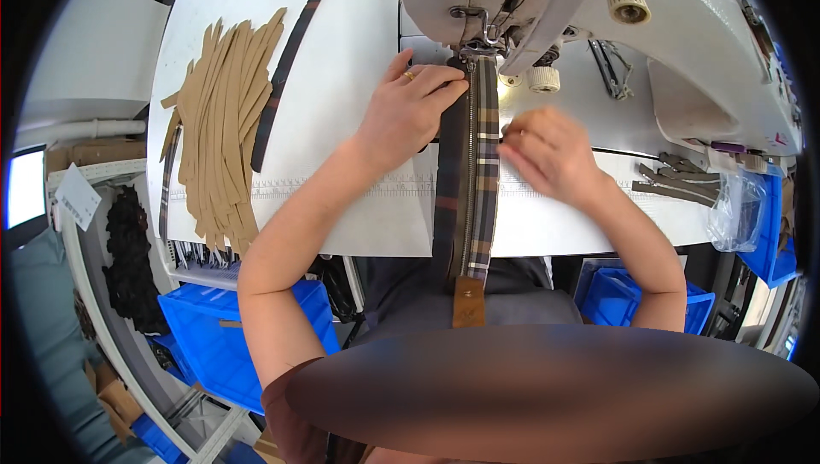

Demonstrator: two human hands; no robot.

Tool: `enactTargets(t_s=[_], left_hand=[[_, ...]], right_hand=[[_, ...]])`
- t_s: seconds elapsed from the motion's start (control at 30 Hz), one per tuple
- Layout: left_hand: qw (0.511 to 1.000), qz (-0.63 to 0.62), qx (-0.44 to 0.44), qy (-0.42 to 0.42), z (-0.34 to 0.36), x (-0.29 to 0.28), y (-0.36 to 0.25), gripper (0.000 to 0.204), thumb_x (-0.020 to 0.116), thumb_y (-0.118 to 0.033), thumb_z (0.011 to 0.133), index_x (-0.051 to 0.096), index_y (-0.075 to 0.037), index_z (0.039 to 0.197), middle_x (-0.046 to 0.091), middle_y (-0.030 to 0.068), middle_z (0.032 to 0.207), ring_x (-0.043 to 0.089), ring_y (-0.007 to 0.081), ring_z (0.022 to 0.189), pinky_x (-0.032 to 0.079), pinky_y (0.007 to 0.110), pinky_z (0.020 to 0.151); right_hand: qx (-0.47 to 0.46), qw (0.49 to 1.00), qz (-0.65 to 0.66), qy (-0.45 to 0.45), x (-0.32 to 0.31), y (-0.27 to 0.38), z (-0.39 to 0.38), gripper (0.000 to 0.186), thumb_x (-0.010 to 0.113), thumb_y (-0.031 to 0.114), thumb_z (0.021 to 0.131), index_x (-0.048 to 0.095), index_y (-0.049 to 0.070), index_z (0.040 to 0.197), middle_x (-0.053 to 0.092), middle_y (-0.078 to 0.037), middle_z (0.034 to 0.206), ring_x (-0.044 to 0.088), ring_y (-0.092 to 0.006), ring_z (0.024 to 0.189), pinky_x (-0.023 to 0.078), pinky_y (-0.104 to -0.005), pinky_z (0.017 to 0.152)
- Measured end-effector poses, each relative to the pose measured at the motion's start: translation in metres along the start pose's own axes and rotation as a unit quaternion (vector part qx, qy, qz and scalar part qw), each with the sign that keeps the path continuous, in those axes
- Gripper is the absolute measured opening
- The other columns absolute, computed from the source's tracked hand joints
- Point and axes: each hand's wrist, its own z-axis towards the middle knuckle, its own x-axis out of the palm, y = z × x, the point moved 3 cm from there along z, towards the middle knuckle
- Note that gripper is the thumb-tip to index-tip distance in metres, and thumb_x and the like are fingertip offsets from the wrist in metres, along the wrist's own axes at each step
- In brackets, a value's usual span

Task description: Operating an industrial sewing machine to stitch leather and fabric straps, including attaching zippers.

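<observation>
A long zipper (471, 157) lies between a dark fabric band (448, 199) and a plaid fabric strip (487, 157), its upper end under the sewing machine's presser foot (478, 50). The piece runs down over the table's front edge, and a brown leather tab (468, 302) shows at its lower end. My left hand (410, 110) rests with outstretched fingers on the dark band's left side, close below the foot, thumb spread away. Beside the plaid strip's right edge, my right hand (547, 152) is blurred, its fingers curled together; what they pinch is too small to name.
A pile of tan strips (226, 122) and one dark curved strip (290, 71) lie on the white table (350, 20) at left. More strips (679, 182) lie at right near a clear plastic bag (736, 208). Blue crates (213, 336) stand below; the machine body (683, 29) overhangs the far right.
</observation>
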Motion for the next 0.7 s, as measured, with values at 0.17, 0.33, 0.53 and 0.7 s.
enactTargets(t_s=[0.17,0.33,0.53,0.7], left_hand=[[1.000,0.009,-0.006,0.002,-0.003,0.001,-0.002,0.038,0.057,0.006,0.074,0.068,-0.011,0.107,0.063,0.0008,0.113,0.062,0.0196,0.094,0.036,0.045,0.103],[1.000,0.009,0.004,-0.023,-0.001,0.000,-0.002,0.033,0.059,0.002,0.076,0.068,-0.011,0.105,0.065,0.0004,0.110,0.063,0.0188,0.091,0.035,0.045,0.103],[0.999,0.037,0.011,-0.006,0.000,-0.002,-0.004,0.036,0.058,0.004,0.074,0.068,-0.011,0.105,0.065,0.0007,0.113,0.064,0.0184,0.092,0.032,0.046,0.105],[0.999,0.050,0.010,-0.011,-0.002,-0.001,-0.006,0.037,0.057,0.005,0.073,0.068,-0.011,0.105,0.064,0.0005,0.117,0.064,0.0167,0.096,0.030,0.047,0.106]], right_hand=[[-0.106,0.994,-0.004,0.017,0.006,0.012,-0.002,0.034,0.071,0.011,0.075,0.063,0.003,0.107,0.063,-0.008,0.107,0.059,-0.0259,0.102,0.049,-0.0349,0.086],[-0.101,0.992,-0.016,0.068,0.007,0.017,0.006,0.039,0.070,0.025,0.077,0.060,0.004,0.109,0.060,-0.008,0.112,0.049,-0.0303,0.116,0.040,-0.0429,0.099],[-0.099,0.991,-0.010,0.088,0.013,0.015,0.000,0.034,0.069,0.027,0.077,0.061,0.004,0.102,0.060,-0.010,0.106,0.047,-0.0308,0.117,0.038,-0.0442,0.100],[-0.036,0.985,0.151,-0.074,-0.001,0.004,-0.003,0.024,0.069,0.010,0.076,0.064,0.002,0.098,0.061,-0.011,0.097,0.057,-0.0310,0.098,0.046,-0.0404,0.088]])
